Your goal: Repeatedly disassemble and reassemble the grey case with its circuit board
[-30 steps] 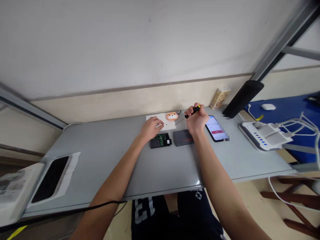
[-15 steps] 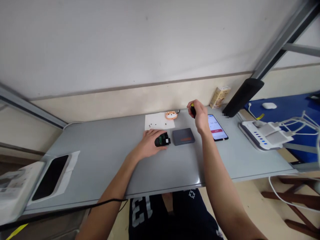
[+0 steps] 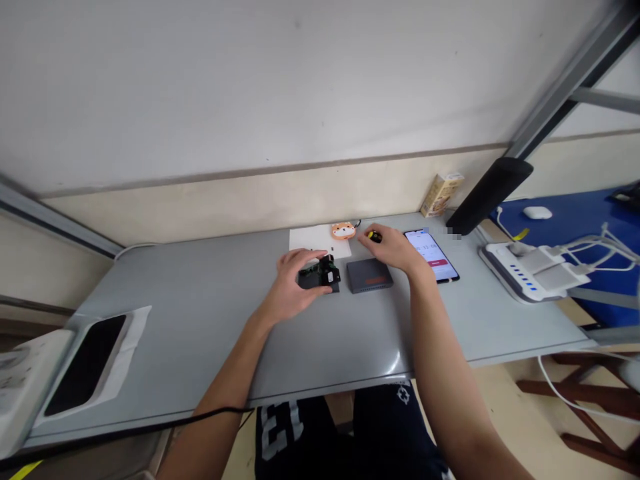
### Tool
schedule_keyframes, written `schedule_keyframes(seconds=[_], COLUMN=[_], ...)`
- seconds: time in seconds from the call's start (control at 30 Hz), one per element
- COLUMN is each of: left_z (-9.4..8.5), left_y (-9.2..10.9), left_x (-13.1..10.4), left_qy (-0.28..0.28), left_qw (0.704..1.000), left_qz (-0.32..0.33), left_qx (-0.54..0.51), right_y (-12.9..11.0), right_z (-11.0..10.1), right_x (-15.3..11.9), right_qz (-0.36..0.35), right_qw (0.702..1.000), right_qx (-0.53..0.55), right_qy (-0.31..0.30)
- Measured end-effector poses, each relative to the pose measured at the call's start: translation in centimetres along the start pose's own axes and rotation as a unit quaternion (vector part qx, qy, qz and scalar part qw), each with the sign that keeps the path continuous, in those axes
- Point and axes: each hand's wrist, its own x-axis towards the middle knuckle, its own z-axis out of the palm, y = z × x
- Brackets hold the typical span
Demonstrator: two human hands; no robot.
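My left hand (image 3: 295, 287) curves its thumb and fingers around a green circuit board (image 3: 315, 267) with a black block-shaped part at its right end. The board sits tilted over a flat dark casing (image 3: 309, 281); whether they touch cannot be told. My right hand (image 3: 387, 247) is closed on a black-and-yellow handle (image 3: 374, 236) that looks like a screwdriver's; its shaft is hidden. Between the hands lies a dark grey flat box (image 3: 370, 275) with orange lettering. Behind them is white paper (image 3: 310, 237) with tiny dark screws, some hidden behind my left hand.
An orange animal-face case (image 3: 343, 231) rests at the paper's edge. To the right are a lit phone (image 3: 433, 257), a small carton (image 3: 441, 195), a black cylinder (image 3: 490, 195) and a power strip (image 3: 525, 273) with chargers. A dark tablet-like slab (image 3: 87, 367) lies left; a black cable (image 3: 215, 415) crosses the front edge.
My right hand has moved left and lowered behind the grey box with the handle. My left hand has raised the circuit board, and the casing beneath now shows.
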Motion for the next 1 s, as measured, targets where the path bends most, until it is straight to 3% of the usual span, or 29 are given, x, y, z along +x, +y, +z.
schedule_keyframes(seconds=[0.1,0.17,0.27,0.33,0.47,0.6,0.77,1.0], left_z=[0.2,0.9,2.1,2.5,1.7,0.2,0.0,-0.2], left_y=[1.2,1.8,2.4,2.4,1.4,-1.6,-5.5,-6.7], left_x=[-0.9,-1.6,-2.6,-2.9,-2.5,-1.2,-1.2,-1.6], left_qy=[-0.028,-0.086,-0.161,-0.173,-0.127,-0.015,-0.034,0.0], left_qw=[0.999,0.994,0.98,0.976,0.983,0.991,0.994,0.996], left_qz=[0.043,0.069,0.105,0.117,0.112,0.044,-0.001,-0.027], left_qx=[0.014,0.026,0.051,0.063,0.076,0.124,0.107,0.09], right_y=[0.9,1.4,1.5,1.3,0.8,0.5,0.6,0.7], right_z=[-0.3,-0.3,-0.4,-0.3,0.2,1.0,1.9,2.3], right_x=[-0.1,-0.1,0.0,0.1,0.3,0.6,0.9,0.8], right_qz=[0.012,0.019,0.034,0.034,0.023,0.019,-0.007,-0.024], right_qw=[0.994,0.988,0.982,0.981,0.985,0.989,0.993,0.994], right_qx=[-0.06,-0.076,-0.075,-0.067,-0.052,-0.047,-0.051,-0.04], right_qy=[-0.092,-0.136,-0.17,-0.177,-0.164,-0.139,-0.11,-0.096])
